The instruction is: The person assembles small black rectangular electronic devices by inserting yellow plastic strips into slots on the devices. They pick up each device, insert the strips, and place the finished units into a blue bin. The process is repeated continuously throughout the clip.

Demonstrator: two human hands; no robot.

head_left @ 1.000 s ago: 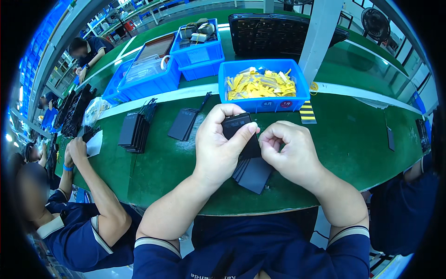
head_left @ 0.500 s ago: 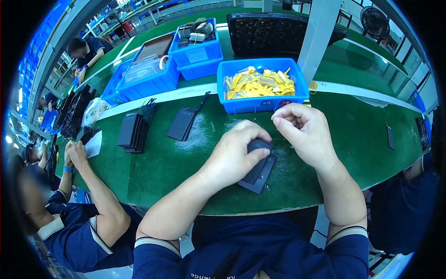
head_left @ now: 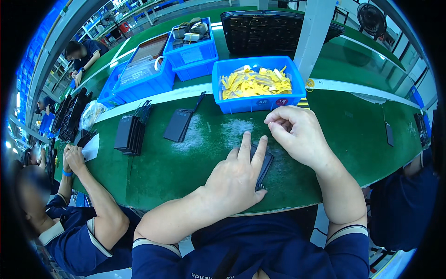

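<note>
My left hand [head_left: 238, 173] lies over a couple of dark flat rectangular pieces [head_left: 266, 168] near the table's front edge. Its index and middle fingers are stretched apart, and the thumb reaches past the pieces' near end; the palm hides most of them. My right hand [head_left: 297, 135] hovers just beyond and to the right, thumb and index finger pinched together. Whatever the pinch holds, if anything, is too small to tell. Two similar dark pieces with a short black cable [head_left: 178, 125] lie to the left, and a stack of such pieces [head_left: 130, 132] stands farther left.
A blue bin [head_left: 241, 105] of yellow strips [head_left: 255, 83] stands ahead, beside a grey post [head_left: 316, 37]. More blue bins [head_left: 146, 86] line the far left. A co-worker's hands [head_left: 73, 158] are at the left; a single dark piece [head_left: 389, 135] lies at the right.
My left hand has moved nearer to me, its fingers going from curled around the upper dark piece to spread over the pieces. The right hand keeps its pinch, almost in place.
</note>
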